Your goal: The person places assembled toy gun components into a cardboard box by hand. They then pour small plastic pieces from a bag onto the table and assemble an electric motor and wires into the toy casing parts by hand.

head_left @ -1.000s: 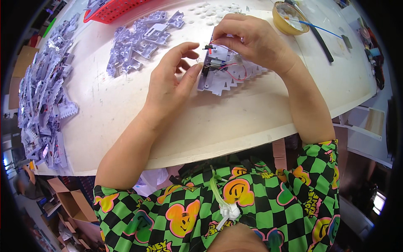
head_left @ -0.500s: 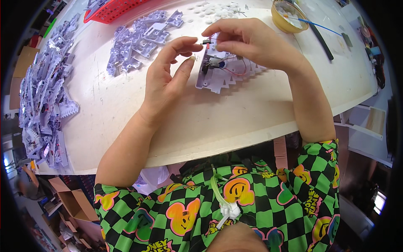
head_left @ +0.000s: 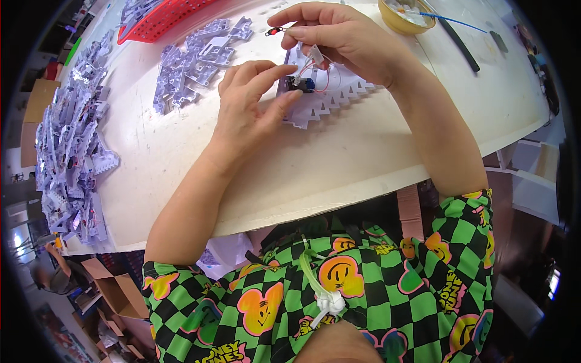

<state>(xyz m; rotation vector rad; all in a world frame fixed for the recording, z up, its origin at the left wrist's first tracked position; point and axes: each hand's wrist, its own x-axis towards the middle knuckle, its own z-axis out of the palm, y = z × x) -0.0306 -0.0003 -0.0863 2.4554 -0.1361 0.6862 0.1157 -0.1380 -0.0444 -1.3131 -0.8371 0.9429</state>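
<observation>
At the far left of the white table [head_left: 339, 163], a big heap of pale lavender plastic parts [head_left: 72, 157]; a red basket [head_left: 172, 21] with more parts at the top edge; then a smaller cluster of parts [head_left: 196, 60] lying loose. Left hand [head_left: 251, 103] next: thumb and forefinger moderately apart, one each side of a dark motor-like block [head_left: 301, 84]; can't tell whether they pinch it or just rest there. That block sits on a jagged-edged plastic piece [head_left: 311, 105] lying on the table in front of the person, between and below the hands. Thin red and white wires [head_left: 327, 78] loop over the piece, with a small white block [head_left: 316, 55] among them under the right hand [head_left: 351, 39]. Right thumb and fingers are drawn nearly together, a small black-and-red component [head_left: 275, 31] held up at the tips; pinch partly hidden. Rightward, a yellow bowl [head_left: 404, 23] with whitish contents, a blue stick [head_left: 457, 22] across it, then a black handle [head_left: 461, 51] lying aslant.
</observation>
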